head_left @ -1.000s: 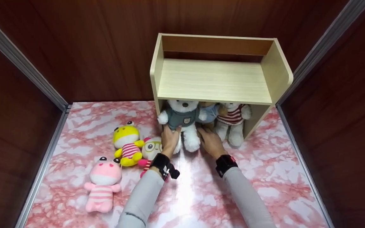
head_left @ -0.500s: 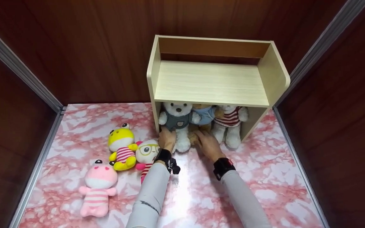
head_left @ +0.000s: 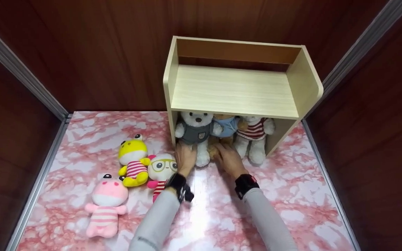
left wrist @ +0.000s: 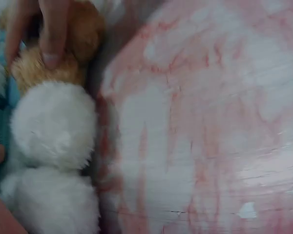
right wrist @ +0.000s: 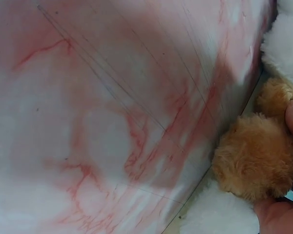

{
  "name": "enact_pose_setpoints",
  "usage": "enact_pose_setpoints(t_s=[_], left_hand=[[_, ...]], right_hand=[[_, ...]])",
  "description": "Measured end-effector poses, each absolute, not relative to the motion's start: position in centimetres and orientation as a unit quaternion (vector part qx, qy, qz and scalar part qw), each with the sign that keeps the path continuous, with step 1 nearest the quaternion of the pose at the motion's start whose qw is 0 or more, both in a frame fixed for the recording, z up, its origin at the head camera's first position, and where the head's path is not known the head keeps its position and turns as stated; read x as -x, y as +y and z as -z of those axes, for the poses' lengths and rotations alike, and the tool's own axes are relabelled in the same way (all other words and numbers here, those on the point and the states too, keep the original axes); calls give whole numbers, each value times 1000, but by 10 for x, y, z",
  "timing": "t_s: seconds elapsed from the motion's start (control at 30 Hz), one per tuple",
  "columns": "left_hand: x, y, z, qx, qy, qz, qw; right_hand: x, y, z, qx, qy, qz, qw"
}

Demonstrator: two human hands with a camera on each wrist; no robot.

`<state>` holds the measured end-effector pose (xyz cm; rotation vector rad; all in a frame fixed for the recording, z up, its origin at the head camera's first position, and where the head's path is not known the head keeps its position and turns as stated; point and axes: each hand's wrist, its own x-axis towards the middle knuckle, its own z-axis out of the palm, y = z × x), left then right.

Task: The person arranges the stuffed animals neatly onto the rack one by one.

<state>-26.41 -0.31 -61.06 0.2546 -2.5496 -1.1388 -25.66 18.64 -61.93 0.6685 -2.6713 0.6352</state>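
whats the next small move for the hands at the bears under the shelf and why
Probably ease the white bear a little deeper under the shelf: its legs stick out past the shelf's front edge, the left hand is at its left side, and the right hand touches the brown bear's feet beside it.

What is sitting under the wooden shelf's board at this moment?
Under the shelf sit a white bear in grey, a brown bear in blue and a white bear in red stripes. The board hides the last two bears' heads and the space behind.
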Motion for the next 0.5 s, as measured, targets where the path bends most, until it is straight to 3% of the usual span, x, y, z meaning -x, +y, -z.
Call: enact_pose_setpoints(t_s=[0.1, 0.2, 0.3, 0.5], left_hand=[[242, 3, 607, -3, -895, 388, 219], [230, 9, 606, 90, -905, 347, 228], [237, 12, 610, 152, -928, 282, 190], [262, 6, 608, 119, -970, 190, 92]], right_hand=[[256, 192, 619, -232, -936, -215, 153], [256, 196, 620, -230, -936, -215, 160], [256, 197, 619, -230, -935, -216, 160], [258, 190, 616, -242, -933, -222, 147]])
